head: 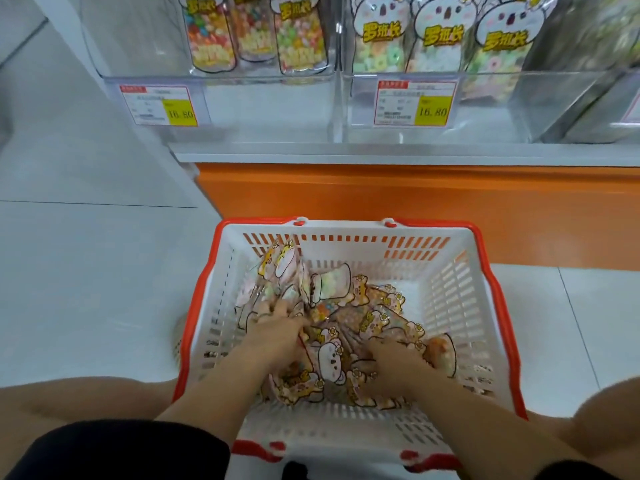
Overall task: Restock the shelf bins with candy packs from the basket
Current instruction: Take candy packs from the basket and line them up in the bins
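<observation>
Clear acrylic left bin (138,46) on the shelf: 3 multicolour packs (254,36) stand upright in its right half, side by side. Left price tag (159,105) is fixed on the front wall and reads 16.80 on a yellow patch. Below, on pale floor tile (86,271), the white basket (198,303) with an orange-red rim sits against the orange shelf base (381,202). Left hand (280,327) is inside the basket, left of centre, fingers curled down into the candy packs (332,355); motion blur, so I cannot tell whether they grip 1. The packs lie in a loose overlapping heap across the basket floor, a few leaning on the far-left wall. Right hand (394,362) is palm-down on the heap, right of centre, fingers bent over a pack; cannot tell if it is held or only touched. Right bin (485,112) holds 3 upright koala-face packs (440,32) with pale green contents. Right price tag (415,103) also reads 16.80.
</observation>
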Action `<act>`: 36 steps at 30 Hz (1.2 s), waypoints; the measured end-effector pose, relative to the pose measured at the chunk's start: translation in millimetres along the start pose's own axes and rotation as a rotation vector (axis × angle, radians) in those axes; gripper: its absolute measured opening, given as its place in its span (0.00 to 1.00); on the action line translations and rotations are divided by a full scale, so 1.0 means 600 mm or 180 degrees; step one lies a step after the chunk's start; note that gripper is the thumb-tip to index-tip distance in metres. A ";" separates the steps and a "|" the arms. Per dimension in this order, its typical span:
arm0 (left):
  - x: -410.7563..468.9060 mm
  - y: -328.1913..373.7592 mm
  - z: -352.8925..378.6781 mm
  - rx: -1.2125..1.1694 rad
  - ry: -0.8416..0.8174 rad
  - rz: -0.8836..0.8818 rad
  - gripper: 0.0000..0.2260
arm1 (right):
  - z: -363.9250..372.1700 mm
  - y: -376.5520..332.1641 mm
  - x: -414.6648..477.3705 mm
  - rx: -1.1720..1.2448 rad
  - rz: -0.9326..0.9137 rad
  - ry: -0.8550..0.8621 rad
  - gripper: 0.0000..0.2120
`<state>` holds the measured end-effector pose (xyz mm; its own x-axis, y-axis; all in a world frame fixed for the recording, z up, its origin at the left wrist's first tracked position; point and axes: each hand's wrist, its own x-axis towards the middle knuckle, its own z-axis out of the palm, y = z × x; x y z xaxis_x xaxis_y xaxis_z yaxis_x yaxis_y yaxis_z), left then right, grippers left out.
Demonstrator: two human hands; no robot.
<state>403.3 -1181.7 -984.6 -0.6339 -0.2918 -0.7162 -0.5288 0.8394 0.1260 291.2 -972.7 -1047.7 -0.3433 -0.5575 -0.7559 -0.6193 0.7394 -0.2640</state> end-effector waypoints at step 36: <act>-0.126 0.085 -0.204 -0.2069 0.0820 0.1407 0.17 | -0.401 -0.042 -0.261 0.1075 -0.0969 0.1487 0.04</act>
<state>355.3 -1173.0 -840.3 -0.9276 -0.1593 -0.3378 -0.3713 0.4916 0.7877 190.4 -995.1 -778.6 -0.5055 -0.8098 -0.2978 -0.5073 0.5581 -0.6566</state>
